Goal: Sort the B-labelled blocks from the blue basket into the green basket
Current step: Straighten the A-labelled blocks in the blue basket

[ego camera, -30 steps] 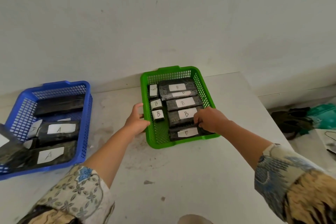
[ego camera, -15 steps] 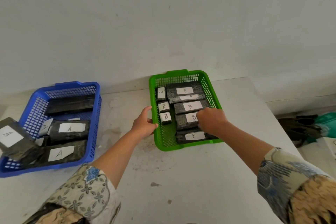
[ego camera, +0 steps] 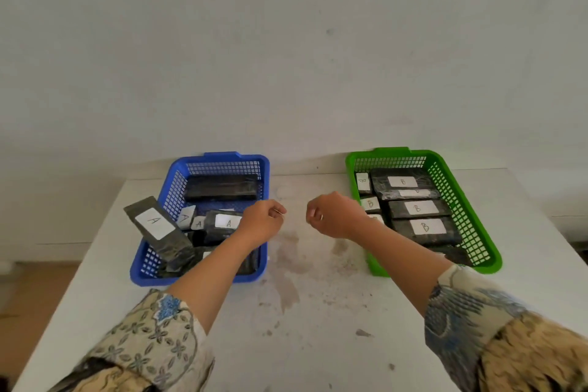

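The blue basket (ego camera: 219, 163) stands on the left of the white table and holds several black blocks labelled A. One long A block (ego camera: 159, 231) leans over its left rim. The green basket (ego camera: 474, 226) on the right holds several black blocks labelled B (ego camera: 416, 208). My left hand (ego camera: 262, 223) hovers over the blue basket's right rim, fingers curled and holding nothing. My right hand (ego camera: 334, 216) hovers just left of the green basket, fingers also curled and holding nothing. Both hands hang above the gap between the baskets.
The white table (ego camera: 302, 312) is stained between the baskets. A plain wall stands right behind both baskets. The table's left edge drops to a brown floor (ego camera: 35, 293).
Both hands have left the green basket and drawn back towards the middle of the table. My view has swung left, so both baskets show fully.
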